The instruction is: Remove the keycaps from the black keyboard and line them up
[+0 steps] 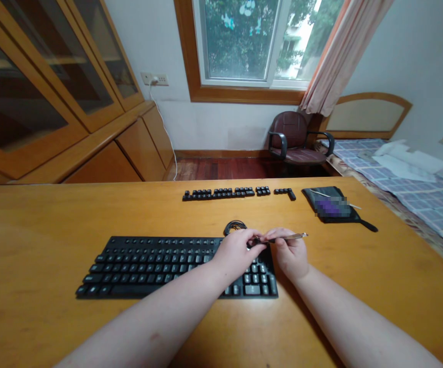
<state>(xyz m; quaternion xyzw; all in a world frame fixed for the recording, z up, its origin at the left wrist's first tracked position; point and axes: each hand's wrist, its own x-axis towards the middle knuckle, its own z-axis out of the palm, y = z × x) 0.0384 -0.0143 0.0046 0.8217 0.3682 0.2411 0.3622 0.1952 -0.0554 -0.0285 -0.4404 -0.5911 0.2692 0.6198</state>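
Note:
A black keyboard [144,278] lies on the wooden table, with keycaps off along its far rows and still seated on the nearer ones. Over its far right corner my left hand [236,250] is closed, thumb and fingers pinching a small dark piece [256,241], possibly a keycap. My right hand [293,258] grips a thin, brown, pen-like tool [296,236] whose back end points right. The tool's working end meets the dark piece between my fingertips, and its tip is hidden. Just beyond my left hand sits a coiled black cable [233,225].
Loose black keycaps [221,193] stand in rows near the table's far edge. To the right lies a black pouch [324,212] with a thin pale stick [353,206] on it. Past the table are a chair [290,135], a bed [416,179] and a cabinet [140,138].

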